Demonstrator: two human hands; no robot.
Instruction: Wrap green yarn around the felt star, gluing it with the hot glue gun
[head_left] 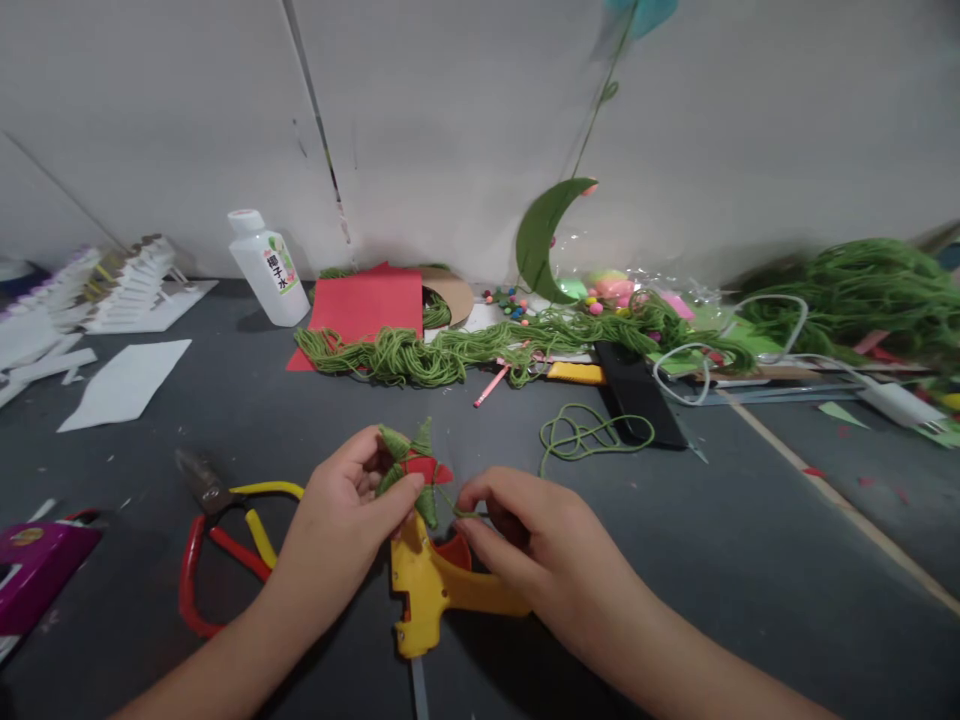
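The small star (425,467) was red underneath and mostly dressed in green yarn: four of its points showed wound in close, ribbed turns, while the one toward the right was bare, smooth red. Red also showed at the middle, where a few green lines crossed it. It was held up above the nose end of a yellow glue gun (425,590), in front of the person at the middle of the dark table (720,560).

The left hand (341,520) had closed on the star's left side, the thumb lying along its lower edge (the fingertips behind were partly hidden). The right hand (544,530) pinched a thin green strand (448,501) between thumb and forefinger, just beside the star; the strand ran from the star to that pinch.

Red-and-yellow-handled pliers (216,498) lay left of the left hand. Beyond the right hand, loose yarn loops (570,457) lay by a black phone-like slab (637,395).
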